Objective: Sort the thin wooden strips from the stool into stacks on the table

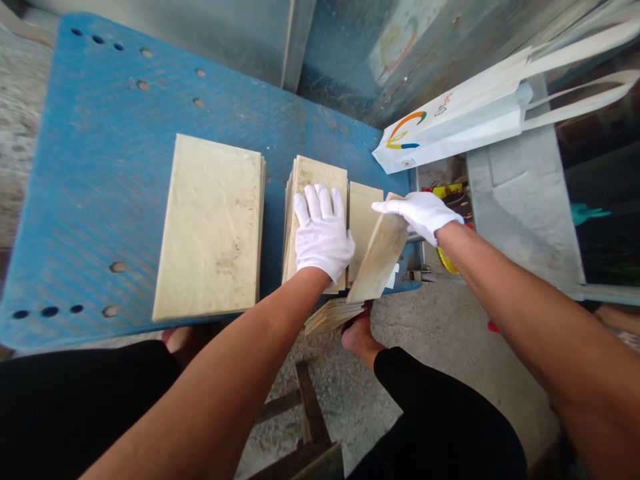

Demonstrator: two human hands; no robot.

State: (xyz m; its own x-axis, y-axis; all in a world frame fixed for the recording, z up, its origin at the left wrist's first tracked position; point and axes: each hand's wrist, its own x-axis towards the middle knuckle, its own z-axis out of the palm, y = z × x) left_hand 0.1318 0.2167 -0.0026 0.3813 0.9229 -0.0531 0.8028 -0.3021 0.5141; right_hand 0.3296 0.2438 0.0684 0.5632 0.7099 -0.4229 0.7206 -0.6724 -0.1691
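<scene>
Both my hands wear white gloves. My left hand [323, 230] lies flat, fingers stretched out, on top of a stack of narrow beige tiles [311, 179] in the middle of the blue metal table [100, 167]. My right hand [425, 212] grips the top end of one narrow beige tile [377, 263], held tilted on its edge at the table's right end. Another narrow tile [363, 213] lies flat between the stack and the tilted one. A stack of wide beige tiles [213, 227] lies further left.
A white paper bag [465, 117] with a coloured logo lies at the table's far right corner. More tile strips [330, 317] stick out below the table edge near my bare foot [360, 340]. Yellow tools [445, 193] sit beyond the right end. Concrete floor below.
</scene>
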